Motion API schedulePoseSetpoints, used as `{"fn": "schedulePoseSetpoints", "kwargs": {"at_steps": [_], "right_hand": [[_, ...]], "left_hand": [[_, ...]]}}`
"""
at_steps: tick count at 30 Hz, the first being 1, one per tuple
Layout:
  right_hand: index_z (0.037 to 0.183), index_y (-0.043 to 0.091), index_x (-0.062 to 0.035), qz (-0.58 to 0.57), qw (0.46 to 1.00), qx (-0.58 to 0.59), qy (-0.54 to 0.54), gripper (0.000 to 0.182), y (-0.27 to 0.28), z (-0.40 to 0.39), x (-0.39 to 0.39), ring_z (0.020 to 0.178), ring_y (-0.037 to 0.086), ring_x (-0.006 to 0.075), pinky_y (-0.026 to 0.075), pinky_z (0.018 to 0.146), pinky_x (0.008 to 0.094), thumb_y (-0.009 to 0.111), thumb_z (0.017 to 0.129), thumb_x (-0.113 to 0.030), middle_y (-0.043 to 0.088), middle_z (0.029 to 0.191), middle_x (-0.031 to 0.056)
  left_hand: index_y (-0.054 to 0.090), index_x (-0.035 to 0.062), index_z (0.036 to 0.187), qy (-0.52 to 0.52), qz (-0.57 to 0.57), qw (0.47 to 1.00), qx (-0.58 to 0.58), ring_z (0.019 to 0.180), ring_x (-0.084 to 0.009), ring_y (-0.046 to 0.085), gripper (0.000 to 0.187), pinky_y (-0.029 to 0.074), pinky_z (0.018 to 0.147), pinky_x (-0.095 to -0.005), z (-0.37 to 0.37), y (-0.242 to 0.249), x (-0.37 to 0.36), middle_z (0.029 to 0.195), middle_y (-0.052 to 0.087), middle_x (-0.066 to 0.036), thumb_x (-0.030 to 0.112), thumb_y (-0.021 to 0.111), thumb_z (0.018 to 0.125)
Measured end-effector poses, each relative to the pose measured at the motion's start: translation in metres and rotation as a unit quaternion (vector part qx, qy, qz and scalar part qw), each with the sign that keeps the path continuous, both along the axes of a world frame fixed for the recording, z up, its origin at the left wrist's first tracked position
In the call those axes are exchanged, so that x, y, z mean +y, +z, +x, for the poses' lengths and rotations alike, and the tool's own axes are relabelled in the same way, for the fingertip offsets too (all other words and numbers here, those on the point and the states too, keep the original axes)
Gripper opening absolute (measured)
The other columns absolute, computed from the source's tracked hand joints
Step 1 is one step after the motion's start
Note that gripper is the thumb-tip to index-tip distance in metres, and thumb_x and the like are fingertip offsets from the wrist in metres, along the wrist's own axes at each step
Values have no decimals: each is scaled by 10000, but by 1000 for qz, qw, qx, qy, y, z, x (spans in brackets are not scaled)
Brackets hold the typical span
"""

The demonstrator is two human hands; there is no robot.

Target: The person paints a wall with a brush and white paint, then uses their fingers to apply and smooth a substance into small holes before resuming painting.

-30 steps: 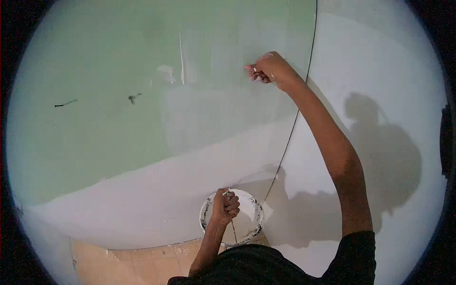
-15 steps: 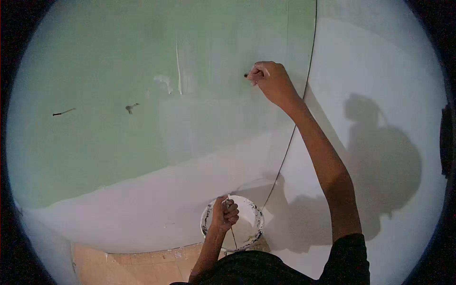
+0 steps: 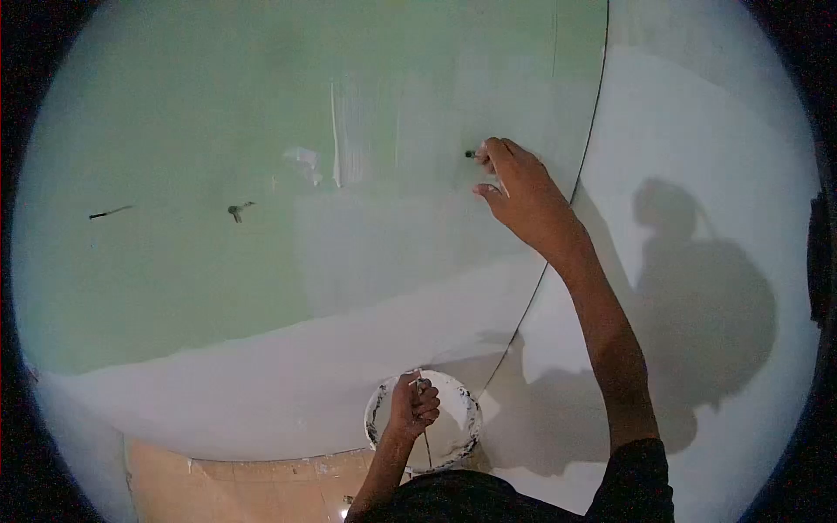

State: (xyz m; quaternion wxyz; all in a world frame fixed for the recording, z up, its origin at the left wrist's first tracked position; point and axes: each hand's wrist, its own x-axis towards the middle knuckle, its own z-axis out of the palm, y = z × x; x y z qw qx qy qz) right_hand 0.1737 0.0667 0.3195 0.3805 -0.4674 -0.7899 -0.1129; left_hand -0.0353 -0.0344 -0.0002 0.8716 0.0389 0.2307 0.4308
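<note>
In the head view, my right hand [image 3: 527, 187] is raised against the green and white wall [image 3: 200, 270]. Its thumb is spread away from the curled fingers, and the fingertips sit right beside a small dark spot [image 3: 469, 154] on the wall. Lower down, my left hand [image 3: 414, 405] is closed in a fist over a white bucket [image 3: 468, 436] with dark smears round its rim. The bucket's thin wire handle [image 3: 428, 449] runs from this fist down to the near rim. Pale, whitish material [image 3: 449, 418] shows inside the bucket.
A corner line [image 3: 596, 105] separates the green wall from a white wall [image 3: 715, 113] on the right, where my shadow falls. White streaks [image 3: 350, 139] and a white patch [image 3: 303, 159] mark the green surface. Two dark marks [image 3: 235, 212] lie farther left. Tan floor [image 3: 244, 492] shows below.
My right thumb has parted from the fingers, which were pinched together beside the dark spot. The view has shifted slightly, and my left hand keeps its grip on the bucket handle.
</note>
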Motion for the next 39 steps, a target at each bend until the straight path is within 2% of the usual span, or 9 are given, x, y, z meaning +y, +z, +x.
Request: {"fn": "schedulePoseSetpoints", "kwargs": {"at_steps": [5, 8, 17, 20, 23, 25, 29, 34, 39], "right_hand": [[1037, 514, -20, 75, 995, -7, -68, 300, -25, -7, -23, 944, 595, 235, 490, 879, 385, 712, 825, -98, 579, 1011, 110], [1021, 514, -40, -26, 979, 174, 108, 320, -42, -8, -14, 856, 592, 238, 495, 772, 351, 734, 788, -59, 596, 941, 116], [967, 599, -17, 17, 980, 195, 42, 250, -57, -10, -7, 732, 593, 189, 495, 683, 328, 748, 778, -84, 642, 862, 92], [926, 633, -4, 40, 969, 230, 78, 174, -56, -17, -8, 688, 592, 203, 492, 662, 332, 725, 798, -77, 656, 843, 100], [906, 663, 4, -38, 957, 257, 130, 104, -74, -34, -13, 697, 634, 233, 509, 687, 336, 684, 830, -64, 678, 848, 130], [928, 677, 18, -8, 943, 264, 204, 85, -94, -56, -7, 678, 613, 135, 497, 617, 260, 651, 847, 13, 691, 820, 101], [936, 672, 4, -17, 931, 266, 249, 130, -95, -115, -7, 703, 642, 151, 509, 628, 272, 697, 811, -21, 692, 850, 90], [852, 658, -93, 228, 960, 156, 57, 227, -56, -168, 9, 651, 619, 167, 462, 556, 301, 809, 707, -183, 626, 769, 7], [839, 607, -88, 247, 957, 143, 50, 217, -43, -186, 46, 639, 614, 224, 478, 574, 361, 762, 737, -201, 591, 788, 56]], "left_hand": [[471, 178, 711, 7, 10, 1000, 25, 409, -62, 244, 296, 179, 352, -218, -2, 2, -3, 576, 278, 77, 403, 531, 893], [481, 177, 708, 0, 5, 1000, 18, 407, -66, 250, 302, 193, 347, -222, -6, 0, -3, 574, 293, 71, 408, 521, 899], [463, 155, 712, 4, 10, 1000, 5, 402, -75, 209, 303, 153, 361, -235, -5, -5, -1, 531, 250, 61, 386, 554, 887], [457, 154, 717, 13, 7, 1000, 9, 402, -74, 212, 308, 155, 362, -232, -3, -1, -2, 532, 248, 60, 388, 565, 885], [454, 156, 720, 18, 4, 1000, 4, 406, -69, 208, 308, 149, 362, -230, -3, -2, -2, 535, 248, 64, 387, 575, 884], [453, 158, 718, 19, 5, 1000, -6, 410, -66, 205, 308, 145, 362, -227, -4, -5, -2, 542, 249, 68, 387, 572, 887], [424, 174, 679, 20, 0, 999, 34, 418, -59, 199, 337, 138, 363, -220, -2, -1, -2, 560, 249, 76, 393, 555, 898], [455, 180, 694, 1, 16, 1000, 20, 425, -84, 276, 325, 198, 359, -228, -4, -12, -3, 581, 307, 58, 428, 530, 890], [428, 191, 659, -1, -12, 1000, -3, 424, -94, 257, 341, 181, 355, -246, -3, -5, 2, 572, 292, 50, 413, 506, 906]]}}
